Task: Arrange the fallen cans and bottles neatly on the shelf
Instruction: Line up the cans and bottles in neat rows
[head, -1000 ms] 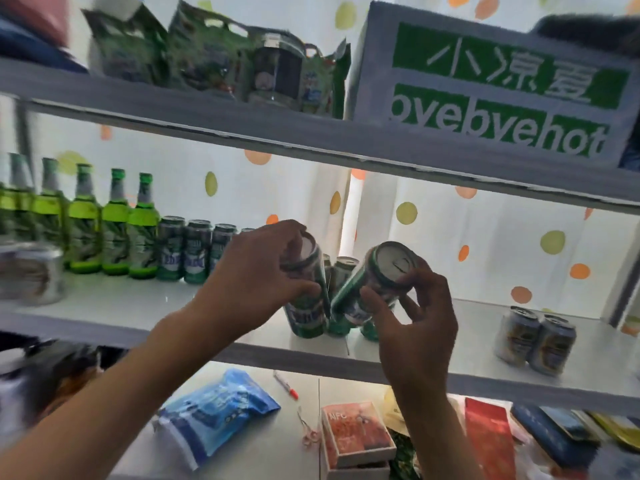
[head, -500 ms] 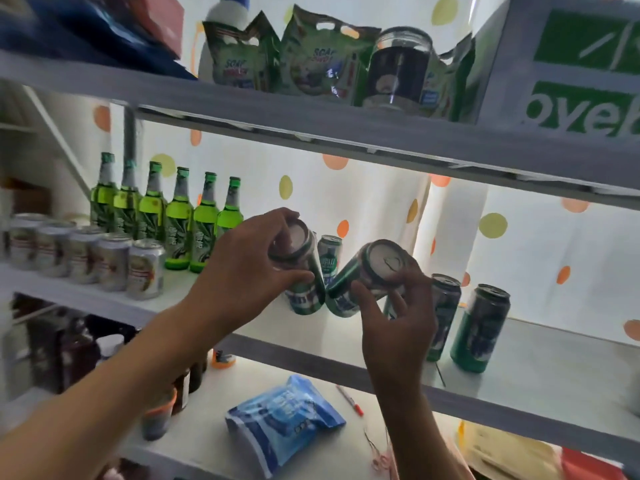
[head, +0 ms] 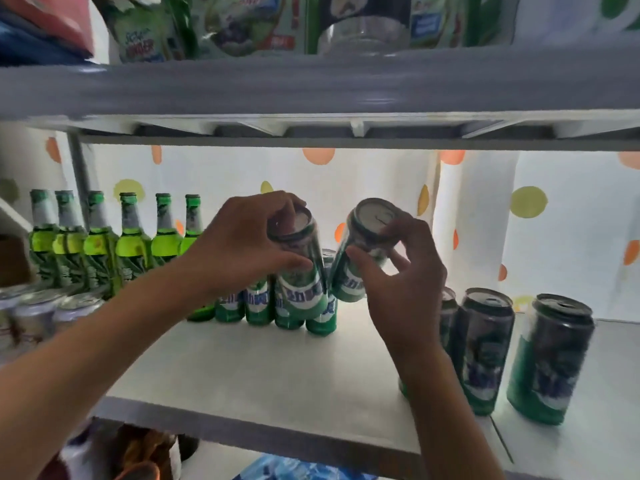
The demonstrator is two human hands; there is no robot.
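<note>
Two green cans are held above the middle shelf (head: 263, 386), one in each hand. The left hand (head: 242, 247) is closed over the top of the left can (head: 298, 271), fingers draped on the lid and thumb pressed on the side; this can is nearly upright and sits just above, perhaps touching, the row of green cans (head: 273, 306) standing toward the back edge of the shelf. The right hand (head: 401, 271) is wrapped round the upper body of the right can (head: 360, 254), which is tilted, its lid turned toward the camera and its base lifted clear of the shelf near the right end of that row.

The step in hand is judged to be the setting down of both cans at the end of the row. For this to be done well, the right can should be brought upright before it is lowered, so that the base lands flat rather than on its rim. The left can should be eased down beside the last can of the row, not onto it, since a knock could topple its neighbours. Labels may be turned to the front for neatness.

The green bottles (head: 131, 251) are lined up along the back toward the left edge. Three dark cans (head: 485, 348) stand upright nearer the front right and are best not brushed by the right forearm.
</note>
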